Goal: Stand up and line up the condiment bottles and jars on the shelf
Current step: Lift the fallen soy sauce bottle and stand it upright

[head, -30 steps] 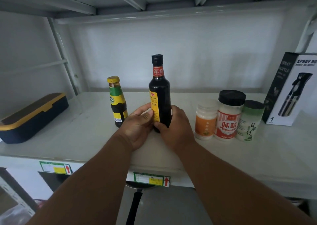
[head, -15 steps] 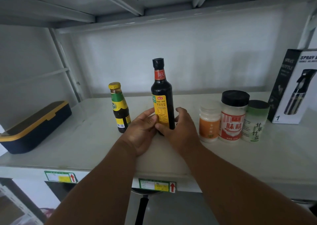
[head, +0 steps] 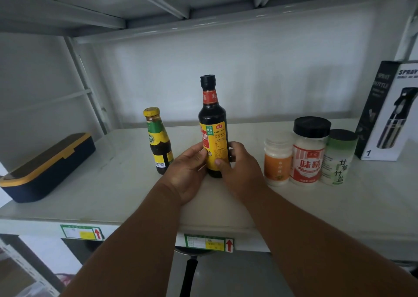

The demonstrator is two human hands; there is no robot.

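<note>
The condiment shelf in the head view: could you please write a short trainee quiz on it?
1. True or false: the tall dark bottle lies on its side.
2. How many jars stand right of it? A) two B) three C) five
3. Which hands grip that bottle?

Key:
1. False; it is upright on the shelf.
2. B: orange jar, red jar, green jar.
3. Both: left hand, right hand.

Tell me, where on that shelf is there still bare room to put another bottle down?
Bare shelf lies between the navy lunch box and the small green-labelled bottle, also behind the bottles toward the back wall, and along the front edge right of the arms. The three jars crowd together beside the spray-bottle box.
</note>
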